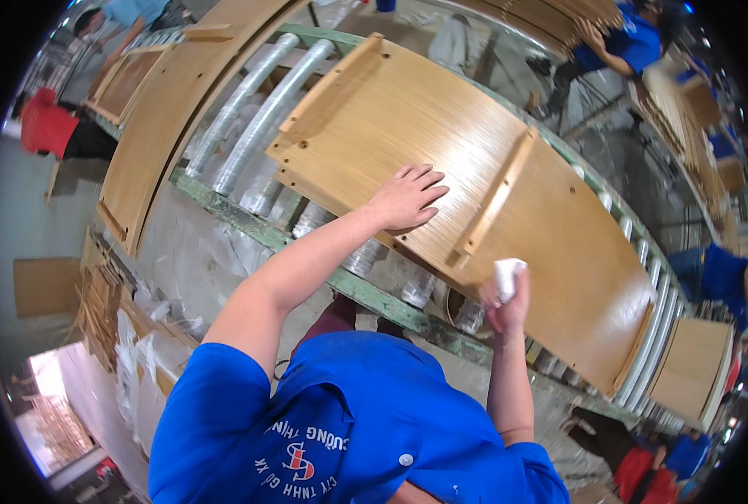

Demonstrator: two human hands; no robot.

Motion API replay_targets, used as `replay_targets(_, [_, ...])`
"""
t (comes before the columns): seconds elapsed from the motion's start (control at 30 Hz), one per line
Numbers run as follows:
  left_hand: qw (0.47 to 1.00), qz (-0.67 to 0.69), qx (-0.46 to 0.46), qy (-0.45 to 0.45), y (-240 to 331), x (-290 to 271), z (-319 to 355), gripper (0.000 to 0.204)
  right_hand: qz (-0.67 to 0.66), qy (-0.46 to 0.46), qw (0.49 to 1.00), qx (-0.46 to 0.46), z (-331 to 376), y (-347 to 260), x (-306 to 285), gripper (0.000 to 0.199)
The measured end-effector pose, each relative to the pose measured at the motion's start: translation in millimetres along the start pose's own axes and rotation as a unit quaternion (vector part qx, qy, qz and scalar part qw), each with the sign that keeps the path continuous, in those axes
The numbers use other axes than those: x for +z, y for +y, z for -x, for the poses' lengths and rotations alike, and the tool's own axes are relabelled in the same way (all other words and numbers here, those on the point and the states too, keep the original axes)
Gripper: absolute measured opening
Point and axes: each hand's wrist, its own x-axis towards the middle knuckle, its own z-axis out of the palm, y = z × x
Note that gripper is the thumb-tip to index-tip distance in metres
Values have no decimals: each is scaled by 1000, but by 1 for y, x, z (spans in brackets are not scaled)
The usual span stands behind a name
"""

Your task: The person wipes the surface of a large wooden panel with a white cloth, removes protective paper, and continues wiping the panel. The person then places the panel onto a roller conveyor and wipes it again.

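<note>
A light brown wooden panel (349, 126) with a curved far edge and small dark holes lies across the rollers in front of me. Wooden strips cross it: one at its left end (332, 84), one near the middle (500, 195) and another at its right end (634, 349). My left hand (408, 199) rests flat on the panel's face, fingers spread, left of the middle strip. Close to the near edge, my right hand (508, 304) is closed around a small white wad (509, 277), which looks like cloth or paper. Whether that hand touches the panel is hard to tell.
The green-framed roller conveyor (374, 304) has plastic-wrapped rollers (261, 118). Another long wooden panel (151, 126) stands at the left. A flat brown board (691, 365) lies beyond the right end. Co-workers in blue (638, 42) and red (45, 124) are around the line.
</note>
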Motion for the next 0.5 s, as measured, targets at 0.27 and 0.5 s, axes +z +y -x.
replay_targets(0.27, [985,16,-57,159,-63,1,22,43,181,-109,977,-31,-105,-2,150,26])
replay_targets(0.5, [984,21,-31,174,-66,-18,34,37,554,-215,795,-120,-234,78,304,29])
